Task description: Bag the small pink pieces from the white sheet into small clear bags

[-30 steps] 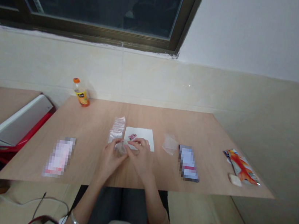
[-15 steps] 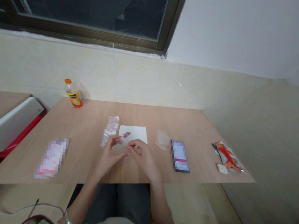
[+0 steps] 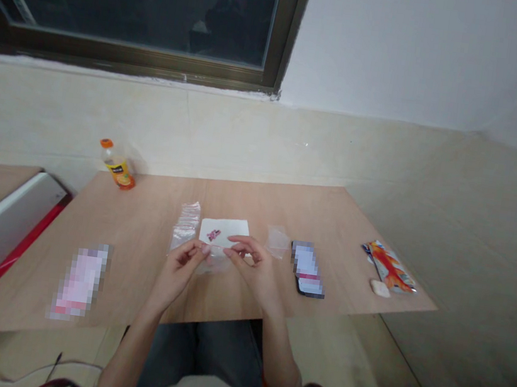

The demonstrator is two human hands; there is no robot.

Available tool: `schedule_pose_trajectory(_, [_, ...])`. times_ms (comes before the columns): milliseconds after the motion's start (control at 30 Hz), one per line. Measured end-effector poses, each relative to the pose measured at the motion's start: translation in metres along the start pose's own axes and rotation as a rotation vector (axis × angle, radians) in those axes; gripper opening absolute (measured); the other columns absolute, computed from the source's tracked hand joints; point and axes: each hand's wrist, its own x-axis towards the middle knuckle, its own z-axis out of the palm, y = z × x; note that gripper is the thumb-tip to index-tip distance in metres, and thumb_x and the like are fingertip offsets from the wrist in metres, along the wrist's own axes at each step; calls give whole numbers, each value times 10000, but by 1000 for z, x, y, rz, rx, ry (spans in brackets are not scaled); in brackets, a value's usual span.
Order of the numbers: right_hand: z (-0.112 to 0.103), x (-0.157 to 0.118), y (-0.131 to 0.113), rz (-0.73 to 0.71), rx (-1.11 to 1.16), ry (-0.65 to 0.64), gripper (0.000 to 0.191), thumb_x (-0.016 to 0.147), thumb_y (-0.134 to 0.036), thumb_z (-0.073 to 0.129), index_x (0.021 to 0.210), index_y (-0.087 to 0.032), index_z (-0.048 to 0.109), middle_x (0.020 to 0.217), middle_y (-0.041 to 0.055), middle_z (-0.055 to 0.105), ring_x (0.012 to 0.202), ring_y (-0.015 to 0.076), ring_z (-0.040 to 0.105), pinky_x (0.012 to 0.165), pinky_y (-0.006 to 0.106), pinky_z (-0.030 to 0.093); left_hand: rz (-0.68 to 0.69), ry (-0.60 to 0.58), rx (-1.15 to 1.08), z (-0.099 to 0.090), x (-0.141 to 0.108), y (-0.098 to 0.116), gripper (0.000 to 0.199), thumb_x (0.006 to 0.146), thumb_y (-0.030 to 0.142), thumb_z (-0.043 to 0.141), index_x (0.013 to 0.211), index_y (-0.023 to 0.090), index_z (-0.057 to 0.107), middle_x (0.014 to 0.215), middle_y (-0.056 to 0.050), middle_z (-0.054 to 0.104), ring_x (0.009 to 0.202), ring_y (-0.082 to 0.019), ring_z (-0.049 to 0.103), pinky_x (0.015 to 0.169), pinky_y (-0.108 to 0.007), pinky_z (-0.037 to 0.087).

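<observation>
1. Bottom centre: the person's lap [image 3: 191, 343], in dark trousers, beneath the near edge of one tabletop [image 3: 152, 205].
2. Lower left, on the tabletop: one pale pink, blurred flat item [image 3: 80, 281], perhaps a phone.
3. Just below the centre: two hands. The left hand [image 3: 181, 266] is pinched nearly closed, thumb and fingertip on the edge of one clear bag [image 3: 213, 265]. The right hand [image 3: 254, 270] is half open, its thumb by the bag's other side, forefinger raised; whether it grips is unclear.
4. That bag is between the hands, near the tabletop's front. It looks very light, limp, thin and probably slippery; its top edge, at both corners, seems the best hold.
5. Right of the hands: one dark-edged phone [image 3: 308, 270], blurred. Farther right, one small white object [image 3: 380, 288] lies beside one orange-patterned packet [image 3: 392, 266], possibly more.
6. Beyond the hands: one white sheet [image 3: 237, 229] bearing small pink pieces [image 3: 213, 236], too tiny to count. Left of it, one overlapping row of clear bags [image 3: 187, 222], uncountable; right of it, at least one loose bag [image 3: 277, 242].
7. Left, towards the wall: one orange-capped bottle [image 3: 119, 169].
8. Upper left: one dark window [image 3: 136, 0].
</observation>
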Motion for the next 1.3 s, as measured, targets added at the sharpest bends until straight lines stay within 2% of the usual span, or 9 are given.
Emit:
schedule_pose_trajectory(67, [0,1,4,53,69,-33,282,738,-367,702,985,-233,681,797,19,694,724,151,631,638,253,482,1,15,4,-1,0,0,291,816,441,576,698,178,616,669,5,625,662,-136,581,645,-227,459])
schedule_pose_trajectory(200, [1,4,11,120,92,-55,189,754,-391,675,800,-208,688,802,26,700,732,163,629,663,274,490,5,75,24,-4,4,-3,257,815,419,585,745,179,642,731,-3,669,699,-140,611,664,-225,466])
schedule_pose_trajectory(400, [3,12,9,29,-2,-43,148,807,-347,621,769,-210,663,800,14,677,750,152,594,659,250,452,41,80,60,-8,10,-3,242,809,399,596,751,174,662,753,-21,689,752,-164,631,708,-252,483])
schedule_pose_trajectory(533, [4,16,9,37,-30,-62,158,809,-353,615,774,-204,655,785,17,661,734,154,578,651,253,448,42,23,89,-12,14,1,205,786,377,631,804,177,675,800,-28,700,791,-173,637,722,-259,491])
schedule_pose_trajectory(700, [13,16,10,67,-20,-125,160,803,-367,622,795,-213,663,768,4,647,701,143,553,633,251,439,18,10,95,-14,15,-1,216,795,373,618,794,174,703,800,-34,710,787,-180,647,731,-261,500])
schedule_pose_trajectory(800, [19,16,11,35,-33,-141,155,804,-365,626,799,-217,668,763,0,648,697,139,540,633,249,422,6,-16,109,-13,13,-5,207,799,363,616,805,179,710,805,-35,711,801,-186,649,742,-262,502])
schedule_pose_trajectory(1033, [34,15,13,-1,-115,-104,149,841,-296,571,754,-200,646,743,4,635,717,134,543,641,241,394,-18,64,163,-14,4,-22,232,831,365,578,857,168,696,866,-48,699,857,-176,624,735,-232,488])
schedule_pose_trajectory(1200, [41,12,31,84,-69,-79,154,816,-327,595,784,-198,672,764,10,665,715,141,569,636,237,416,-54,114,134,-19,2,-32,225,804,362,607,841,165,710,867,-48,712,855,-176,636,760,-236,487])
schedule_pose_trajectory(1300, [42,12,47,167,1,-82,178,764,-360,650,768,-189,699,732,18,685,670,150,576,608,243,429,-106,117,101,-27,4,-31,233,774,371,629,796,159,722,799,-44,720,814,-184,652,755,-249,496])
